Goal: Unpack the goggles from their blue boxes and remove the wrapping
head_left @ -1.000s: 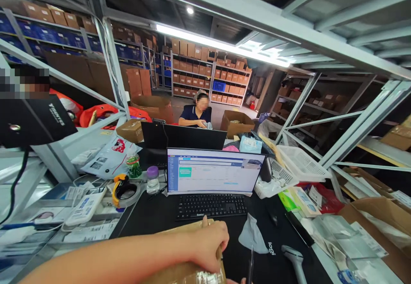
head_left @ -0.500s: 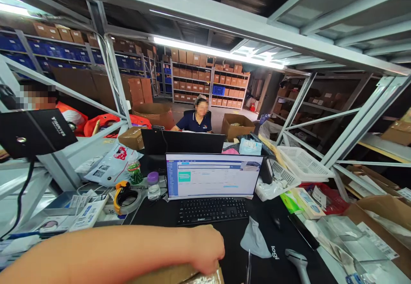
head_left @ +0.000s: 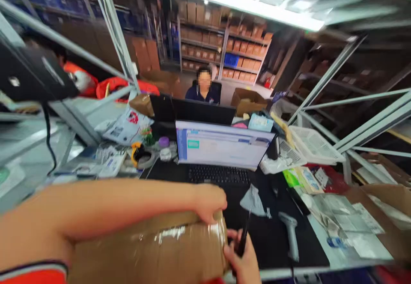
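A taped cardboard box (head_left: 150, 249) lies in front of me at the bottom of the view, clear tape shining along its top and right end. My left arm reaches across it, and my left hand (head_left: 210, 200) is closed over its far right corner. By the box's right end, my right hand (head_left: 245, 258) grips a slim black pen-like tool (head_left: 244, 232), its thin tip pointing up and away. Blur hides whether that is a pen or a knife. The fingertips of this hand touch or nearly touch the box's end.
Ahead stand a lit monitor (head_left: 224, 144) and a keyboard (head_left: 218, 175). A grey cloth (head_left: 253, 200) and a barcode scanner (head_left: 290, 234) lie right on the black mat. A tape roll (head_left: 144, 157) sits left, white baskets (head_left: 316, 144) right. A person (head_left: 204, 89) sits beyond the monitors.
My view has tilted down, bringing much more of the box into sight. My right hand has come into view with the pen-like tool, of which only the upper part showed before. My left hand stays on the box.
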A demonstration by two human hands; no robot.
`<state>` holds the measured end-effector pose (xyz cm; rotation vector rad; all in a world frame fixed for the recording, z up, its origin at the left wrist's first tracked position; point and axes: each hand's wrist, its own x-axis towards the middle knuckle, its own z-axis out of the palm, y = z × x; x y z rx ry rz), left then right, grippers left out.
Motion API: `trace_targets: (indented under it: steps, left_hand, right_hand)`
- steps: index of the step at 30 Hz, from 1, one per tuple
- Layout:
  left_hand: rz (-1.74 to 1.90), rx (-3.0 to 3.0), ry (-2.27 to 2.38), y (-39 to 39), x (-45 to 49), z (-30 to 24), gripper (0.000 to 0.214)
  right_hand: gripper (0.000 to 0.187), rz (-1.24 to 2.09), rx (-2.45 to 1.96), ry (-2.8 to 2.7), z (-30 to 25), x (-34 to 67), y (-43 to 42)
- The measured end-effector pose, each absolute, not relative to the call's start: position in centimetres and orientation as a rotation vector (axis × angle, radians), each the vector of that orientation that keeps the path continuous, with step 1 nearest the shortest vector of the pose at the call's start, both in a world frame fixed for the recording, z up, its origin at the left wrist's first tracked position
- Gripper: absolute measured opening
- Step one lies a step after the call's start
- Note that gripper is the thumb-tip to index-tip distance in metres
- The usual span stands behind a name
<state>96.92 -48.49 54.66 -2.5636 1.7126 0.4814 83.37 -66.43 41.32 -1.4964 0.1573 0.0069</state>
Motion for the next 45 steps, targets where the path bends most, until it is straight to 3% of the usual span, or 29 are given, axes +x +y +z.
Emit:
trace_targets:
  steps: [4, 9, 12, 14, 16, 22, 31, 34, 39, 43, 45]
  left_hand:
    - [0.534, -2.676, 1.702, -48.1, 96.0, 54.0, 0.023]
    - [0.301, -3.009, 1.105, -47.8, 93.7, 53.4, 0.081]
    - [0.595, -3.119, 0.574, -47.8, 93.3, 52.8, 0.106]
    - [0.852, -3.091, 0.464, -47.8, 93.9, 52.9, 0.113]
    - [0.971, -3.056, 0.512, -47.7, 95.0, 53.4, 0.108]
    - [1.170, -2.913, 0.806, -46.7, 98.0, 56.3, 0.058]
    - [1.421, -2.814, 0.939, -45.6, 101.5, 56.3, 0.047]
    - [1.407, -2.818, 0.926, -45.7, 101.3, 56.0, 0.056]
    - [0.950, -3.050, 0.764, -46.2, 97.2, 53.4, 0.111]
    - [0.591, -3.222, 0.772, -44.7, 92.3, 51.3, 0.119]
    - [0.486, -3.286, 0.745, -43.2, 88.9, 51.1, 0.109]
  right_hand:
    - [0.051, 0.182, -1.372, 0.319, 41.0, 81.9, -66.8]
    - [0.046, 0.215, -1.350, 0.326, 41.9, 82.1, -66.9]
    - [0.047, 0.207, -1.348, 0.319, 42.0, 82.1, -66.9]
    - [0.047, 0.198, -1.349, 0.328, 42.0, 82.0, -66.8]
    - [0.047, 0.189, -1.350, 0.331, 41.9, 81.9, -66.8]
    - [0.046, 0.204, -1.328, 0.304, 41.3, 82.2, -66.9]
    - [0.045, 0.198, -1.362, 0.302, 41.3, 82.4, -67.1]
    - [0.045, 0.186, -1.349, 0.306, 41.6, 82.9, -66.9]
    - [0.047, 0.189, -1.294, 0.294, 41.0, 82.5, -66.9]
    - [0.047, 0.206, -1.301, 0.290, 39.8, 82.2, -67.5]
    - [0.048, 0.218, -1.351, 0.273, 39.1, 82.3, -67.9]
